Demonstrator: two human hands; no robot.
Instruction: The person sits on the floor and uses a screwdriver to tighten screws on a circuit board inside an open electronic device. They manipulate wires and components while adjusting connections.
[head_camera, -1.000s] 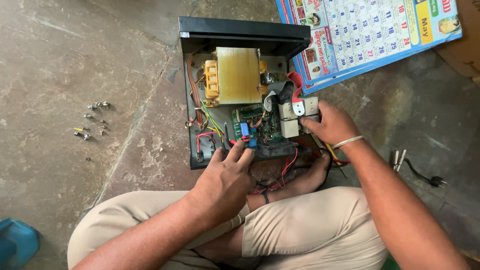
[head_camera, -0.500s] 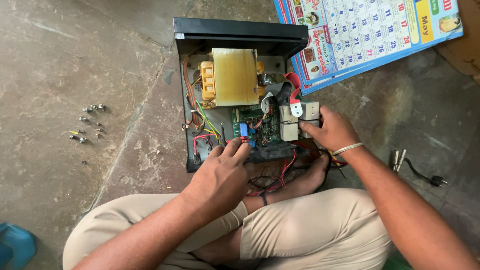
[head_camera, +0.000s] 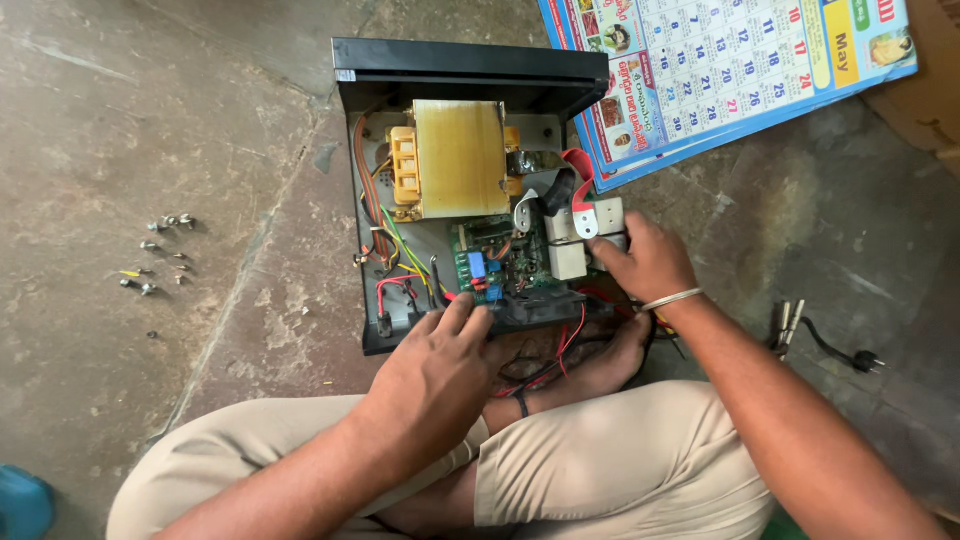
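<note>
An opened black metal case (head_camera: 470, 62) lies on the concrete floor in front of my crossed legs. Inside it sit a yellow-wrapped transformer (head_camera: 458, 158) and a green circuit board (head_camera: 505, 268) with red, yellow and green wires. My left hand (head_camera: 435, 375) rests on the case's near edge, its fingertips touching the board's lower left by a blue component. My right hand (head_camera: 648, 262) grips the white socket block (head_camera: 580, 240) at the case's right side. A thin bangle circles my right wrist.
Several loose screws (head_camera: 160, 255) lie on the floor to the left. A blue wall calendar (head_camera: 740, 70) lies at the upper right. A black cable with a plug (head_camera: 830, 345) lies to the right. A blue object (head_camera: 20, 505) shows at the bottom left corner.
The view has drifted slightly. My left hand's fingers have shifted a little along the board's near edge; my right hand stays on the socket block.
</note>
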